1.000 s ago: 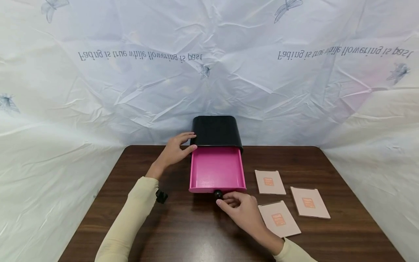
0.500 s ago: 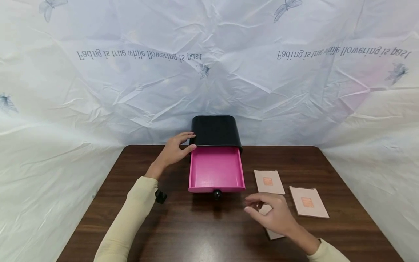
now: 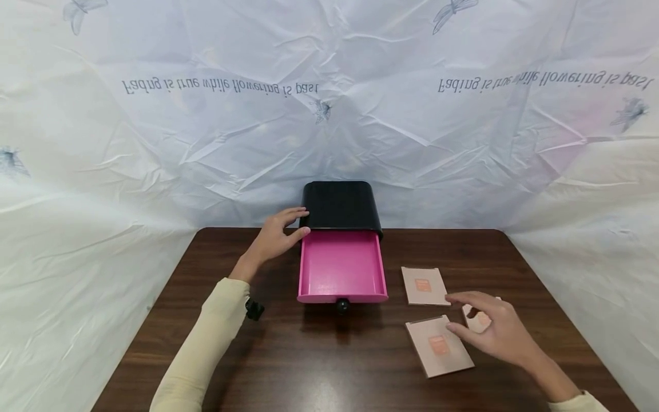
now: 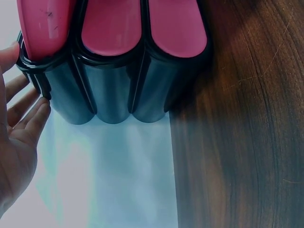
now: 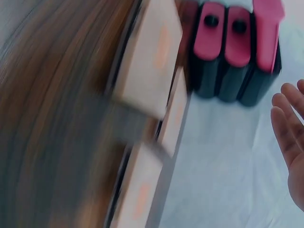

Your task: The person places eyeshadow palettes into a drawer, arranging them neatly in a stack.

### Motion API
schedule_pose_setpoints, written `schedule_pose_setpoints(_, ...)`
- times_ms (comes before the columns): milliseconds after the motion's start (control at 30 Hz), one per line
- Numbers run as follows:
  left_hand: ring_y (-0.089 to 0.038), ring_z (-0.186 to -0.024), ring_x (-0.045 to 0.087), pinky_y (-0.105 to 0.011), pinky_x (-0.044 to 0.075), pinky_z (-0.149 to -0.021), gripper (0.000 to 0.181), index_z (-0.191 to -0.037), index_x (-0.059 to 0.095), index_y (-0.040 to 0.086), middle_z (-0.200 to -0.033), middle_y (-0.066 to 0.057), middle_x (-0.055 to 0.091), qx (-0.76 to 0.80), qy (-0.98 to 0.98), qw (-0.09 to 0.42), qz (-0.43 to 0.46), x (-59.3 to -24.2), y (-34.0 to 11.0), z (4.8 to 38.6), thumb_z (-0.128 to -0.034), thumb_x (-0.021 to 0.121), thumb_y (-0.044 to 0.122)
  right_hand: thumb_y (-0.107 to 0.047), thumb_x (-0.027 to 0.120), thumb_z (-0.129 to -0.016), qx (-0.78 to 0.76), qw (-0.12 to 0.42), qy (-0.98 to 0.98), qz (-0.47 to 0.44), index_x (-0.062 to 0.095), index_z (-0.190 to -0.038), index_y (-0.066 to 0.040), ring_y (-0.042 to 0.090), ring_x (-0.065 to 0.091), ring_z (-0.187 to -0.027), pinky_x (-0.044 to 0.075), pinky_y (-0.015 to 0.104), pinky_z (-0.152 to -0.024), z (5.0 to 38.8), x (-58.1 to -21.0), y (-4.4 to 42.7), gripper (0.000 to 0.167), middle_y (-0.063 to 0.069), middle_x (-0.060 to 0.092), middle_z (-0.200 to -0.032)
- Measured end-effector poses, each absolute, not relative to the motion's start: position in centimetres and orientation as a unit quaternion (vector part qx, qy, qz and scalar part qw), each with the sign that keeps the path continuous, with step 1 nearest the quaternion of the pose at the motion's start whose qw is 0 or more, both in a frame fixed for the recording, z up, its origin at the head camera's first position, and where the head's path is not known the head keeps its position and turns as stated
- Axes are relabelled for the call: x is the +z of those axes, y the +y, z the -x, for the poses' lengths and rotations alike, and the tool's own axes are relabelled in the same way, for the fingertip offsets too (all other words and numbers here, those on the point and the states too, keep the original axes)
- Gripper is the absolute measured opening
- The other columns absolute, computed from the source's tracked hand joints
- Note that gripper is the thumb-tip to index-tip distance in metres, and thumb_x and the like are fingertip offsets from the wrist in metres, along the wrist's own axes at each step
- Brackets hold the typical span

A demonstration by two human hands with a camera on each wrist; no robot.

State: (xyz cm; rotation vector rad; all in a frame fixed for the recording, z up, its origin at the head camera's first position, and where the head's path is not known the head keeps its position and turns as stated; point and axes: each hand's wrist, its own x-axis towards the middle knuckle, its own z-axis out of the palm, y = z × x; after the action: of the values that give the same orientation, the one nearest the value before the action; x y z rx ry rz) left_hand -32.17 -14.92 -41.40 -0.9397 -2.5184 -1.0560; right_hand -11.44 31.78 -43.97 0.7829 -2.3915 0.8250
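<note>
A black drawer cabinet (image 3: 338,205) stands at the table's back, its top pink drawer (image 3: 341,263) pulled out, with bare floor visible inside. My left hand (image 3: 273,236) rests against the cabinet's left side, thumb near the front edge; the left wrist view shows its fingers extended along that side. To the right lie three flat pale pink square cases with orange labels: a back case (image 3: 419,293), a front case (image 3: 440,352) and a right case (image 3: 479,323). Over the right case, partly hiding it, my right hand (image 3: 496,326) hovers with fingers and thumb spread, holding nothing.
Two lower drawers (image 4: 111,28) are closed beneath the pulled-out one. A black knob (image 3: 342,306) sticks out from the top drawer's front. The brown wooden table (image 3: 309,366) meets a wrinkled white printed sheet (image 3: 216,131) behind and at the sides.
My right hand has left the drawer knob and moved right, passing over the front case to the right one, its fingers spreading. The left hand and drawer have stayed put.
</note>
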Motion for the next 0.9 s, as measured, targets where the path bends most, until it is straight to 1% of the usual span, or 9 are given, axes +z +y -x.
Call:
schedule_pose_setpoints(100, -0.028, -0.141, 0.048, -0.047, 0.048, -0.109, 0.054, -0.143, 0.061, 0.011, -0.151, -0.009, 0.053, -0.365, -0.864, 0.125, 0.324, -41.3, -14.9, 32.1, -0.1001, 0.065, 0.044, -0.01, 0.095, -0.067, 0.285, 0.238, -0.893, -0.254, 0.073, -0.125, -0.019, -0.003, 0.062, -0.089, 0.05, 0.012, -0.07, 11.4, -44.2, 33.9, 0.063, -0.004, 0.072, -0.116)
schedule_pose_setpoints(233, -0.027, -0.14, 0.049, -0.046, 0.049, -0.108, 0.053, -0.142, 0.061, 0.011, -0.151, -0.008, 0.053, -0.364, -0.865, 0.127, 0.322, -41.3, -14.8, 32.1, -0.1001, 0.065, 0.043, -0.019, 0.095, -0.069, 0.253, 0.214, -0.921, -0.207, 0.069, -0.132, -0.025, -0.009, 0.056, -0.103, 0.048, 0.012, -0.076, 11.5, -44.8, 36.5, 0.069, -0.005, 0.068, -0.124)
schedule_pose_setpoints(300, -0.027, -0.14, 0.049, -0.046, 0.049, -0.108, 0.053, -0.142, 0.062, 0.01, -0.151, -0.008, 0.053, -0.363, -0.865, 0.129, 0.322, -41.3, -14.8, 32.1, -0.1, 0.066, 0.042, -0.025, 0.095, -0.069, 0.235, 0.203, -0.933, -0.183, 0.066, -0.135, -0.029, -0.013, 0.05, -0.111, 0.049, 0.02, -0.078, 11.6, -45.1, 37.6, 0.072, -0.001, 0.067, -0.127)
schedule_pose_setpoints(400, -0.028, -0.14, 0.049, -0.046, 0.049, -0.109, 0.052, -0.142, 0.062, 0.01, -0.15, -0.009, 0.054, -0.362, -0.865, 0.129, 0.323, -41.4, -14.9, 32.1, -0.1003, 0.066, 0.041, -0.03, 0.095, -0.07, 0.227, 0.183, -0.945, -0.151, 0.064, -0.139, -0.031, -0.018, 0.04, -0.119, 0.052, 0.042, -0.084, 11.7, -45.6, 39.2, 0.076, 0.007, 0.065, -0.132)
schedule_pose_setpoints(467, -0.028, -0.14, 0.05, -0.047, 0.049, -0.108, 0.052, -0.142, 0.062, 0.01, -0.15, -0.009, 0.054, -0.363, -0.865, 0.129, 0.322, -41.4, -14.9, 32.1, -0.1003, 0.066, 0.04, -0.032, 0.094, -0.071, 0.224, 0.168, -0.951, -0.132, 0.061, -0.141, -0.032, -0.018, 0.037, -0.123, 0.049, 0.056, -0.084, 11.8, -45.9, 40.2, 0.078, 0.009, 0.063, -0.136)
schedule_pose_setpoints(500, -0.028, -0.14, 0.05, -0.047, 0.049, -0.108, 0.051, -0.142, 0.062, 0.01, -0.15, -0.009, 0.054, -0.363, -0.865, 0.129, 0.321, -41.4, -14.9, 32.0, -0.1003, 0.066, 0.04, -0.033, 0.093, -0.072, 0.225, 0.156, -0.953, -0.126, 0.06, -0.143, -0.032, -0.012, 0.04, -0.126, 0.047, 0.061, -0.085, 11.8, -46.1, 40.7, 0.078, 0.01, 0.061, -0.139)
schedule_pose_setpoints(567, -0.028, -0.14, 0.05, -0.047, 0.05, -0.107, 0.051, -0.142, 0.062, 0.01, -0.15, -0.009, 0.054, -0.364, -0.865, 0.13, 0.319, -41.4, -15.0, 32.0, -0.1001, 0.067, 0.039, -0.035, 0.092, -0.075, 0.223, 0.131, -0.958, -0.122, 0.056, -0.147, -0.03, 0.008, 0.049, -0.131, 0.046, 0.067, -0.084, 12.0, -46.4, 41.5, 0.08, 0.013, 0.058, -0.143)
schedule_pose_setpoints(700, -0.027, -0.139, 0.05, -0.046, 0.051, -0.106, 0.05, -0.142, 0.062, 0.011, -0.15, -0.008, 0.054, -0.367, -0.865, 0.13, 0.316, -41.5, -15.0, 31.9, -0.0996, 0.068, 0.037, -0.036, 0.089, -0.078, 0.228, 0.089, -0.962, -0.12, 0.05, -0.152, -0.023, 0.049, 0.051, -0.123, 0.042, 0.071, -0.087, 12.3, -47.2, 42.8, 0.084, 0.021, 0.052, -0.147)
schedule_pose_setpoints(900, -0.027, -0.14, 0.05, -0.045, 0.051, -0.106, 0.052, -0.142, 0.062, 0.011, -0.15, -0.008, 0.055, -0.364, -0.864, 0.132, 0.321, -41.5, -14.9, 32.1, -0.0999, 0.066, 0.042, -0.039, 0.09, -0.077, 0.218, 0.06, -0.967, -0.116, 0.044, -0.154, -0.01, 0.057, 0.046, -0.127, 0.039, 0.072, -0.088, 12.5, -48.6, 44.6, 0.094, 0.029, 0.048, -0.147)
